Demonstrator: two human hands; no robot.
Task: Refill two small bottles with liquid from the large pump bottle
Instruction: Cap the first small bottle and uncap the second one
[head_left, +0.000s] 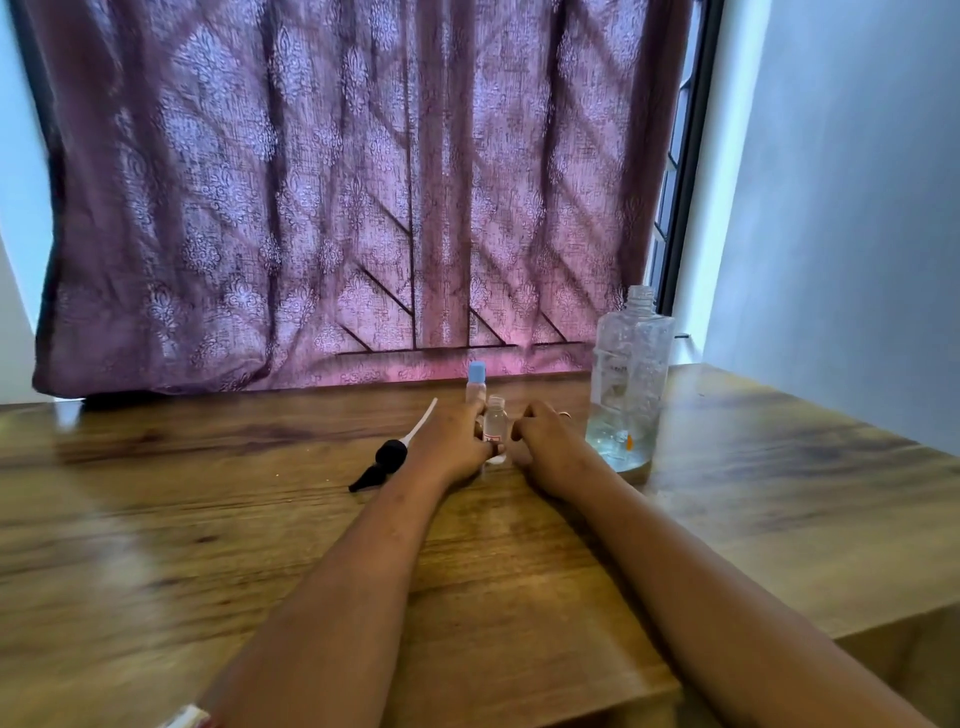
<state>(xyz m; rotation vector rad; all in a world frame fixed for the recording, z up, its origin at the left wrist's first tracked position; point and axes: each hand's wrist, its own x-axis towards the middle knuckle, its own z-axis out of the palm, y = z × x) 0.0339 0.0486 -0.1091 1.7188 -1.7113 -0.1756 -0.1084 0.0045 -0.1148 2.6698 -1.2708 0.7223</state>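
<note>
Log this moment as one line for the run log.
left hand: holding open small bottle | right hand: beside it, empty | capped small bottle: behind | pump head: on table | large bottle: open, upright

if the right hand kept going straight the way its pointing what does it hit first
Most likely the uncapped small bottle, just left of the right hand, whose fingers aim that way; the left hand holds it. The gap looks tiny, though depth is unclear from this one view.
</note>
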